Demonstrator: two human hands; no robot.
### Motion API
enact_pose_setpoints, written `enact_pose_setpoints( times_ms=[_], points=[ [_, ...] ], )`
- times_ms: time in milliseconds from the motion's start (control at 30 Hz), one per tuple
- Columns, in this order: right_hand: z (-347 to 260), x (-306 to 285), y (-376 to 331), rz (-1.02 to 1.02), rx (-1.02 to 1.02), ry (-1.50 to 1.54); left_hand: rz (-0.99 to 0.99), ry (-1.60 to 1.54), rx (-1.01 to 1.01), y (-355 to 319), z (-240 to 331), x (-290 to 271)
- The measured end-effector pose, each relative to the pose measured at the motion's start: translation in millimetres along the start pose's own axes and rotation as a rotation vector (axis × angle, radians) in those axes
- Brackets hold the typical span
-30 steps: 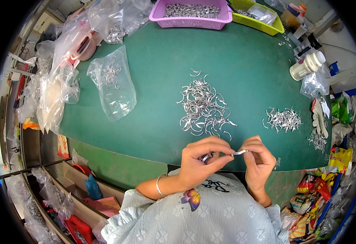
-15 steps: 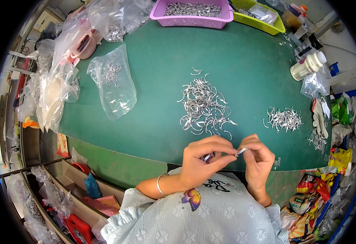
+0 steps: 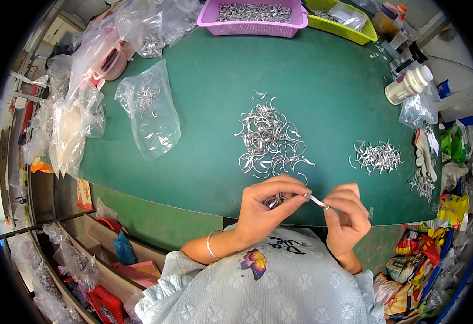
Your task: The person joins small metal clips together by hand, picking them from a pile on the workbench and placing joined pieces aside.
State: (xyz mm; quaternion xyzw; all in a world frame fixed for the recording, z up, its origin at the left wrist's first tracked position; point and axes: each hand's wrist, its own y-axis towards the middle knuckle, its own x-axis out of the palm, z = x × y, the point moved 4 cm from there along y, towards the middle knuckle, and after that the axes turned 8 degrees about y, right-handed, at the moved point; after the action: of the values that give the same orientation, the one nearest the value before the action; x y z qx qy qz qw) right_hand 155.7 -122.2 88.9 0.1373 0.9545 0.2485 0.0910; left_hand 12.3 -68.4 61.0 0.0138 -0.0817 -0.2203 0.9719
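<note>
Near the table's front edge, my left hand [image 3: 266, 208] is closed, pinching one end of a small curved silver metal piece [image 3: 317, 201] between thumb and fingertips. More such pieces [image 3: 276, 201] are tucked inside its curled fingers. My right hand [image 3: 348, 216] grips the other end of the same piece, its remaining fingers folded. Just beyond my hands lies a large loose pile of curved silver metal pieces [image 3: 269, 137]. A smaller, tighter pile [image 3: 379, 156] of similar pieces lies to the right.
On the green tabletop [image 3: 209, 108], a clear plastic bag [image 3: 155, 121] with metal pieces lies left. A purple basket [image 3: 252, 29] and a yellow-green basket [image 3: 344, 33] stand at the back. A white bottle [image 3: 409, 86] and a glove [image 3: 423, 154] are at the right edge.
My hands have drawn slightly apart, the right one moving a little to the right. The metal piece between them now shows almost its full length, and more pieces show in my left hand.
</note>
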Motion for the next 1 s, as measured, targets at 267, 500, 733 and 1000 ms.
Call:
enact_pose_setpoints(
  times_ms=[267,500,733,1000],
  points=[
    [-8,1,0,-0.037,-0.112,-0.052,-0.013,0.032,0.082,-1,7,-1],
    [-5,0,-1,-0.027,-0.123,-0.093,0.014,0.091,0.022,-1,8,-4],
    [85,-63,-2,0.267,0.107,-0.589,0.257,-0.147,-0.229,-2,-29,-23],
    [93,-48,-10,0.095,0.101,-0.912,0.289,-0.281,-0.298,-6,-47,-33]
  ],
)
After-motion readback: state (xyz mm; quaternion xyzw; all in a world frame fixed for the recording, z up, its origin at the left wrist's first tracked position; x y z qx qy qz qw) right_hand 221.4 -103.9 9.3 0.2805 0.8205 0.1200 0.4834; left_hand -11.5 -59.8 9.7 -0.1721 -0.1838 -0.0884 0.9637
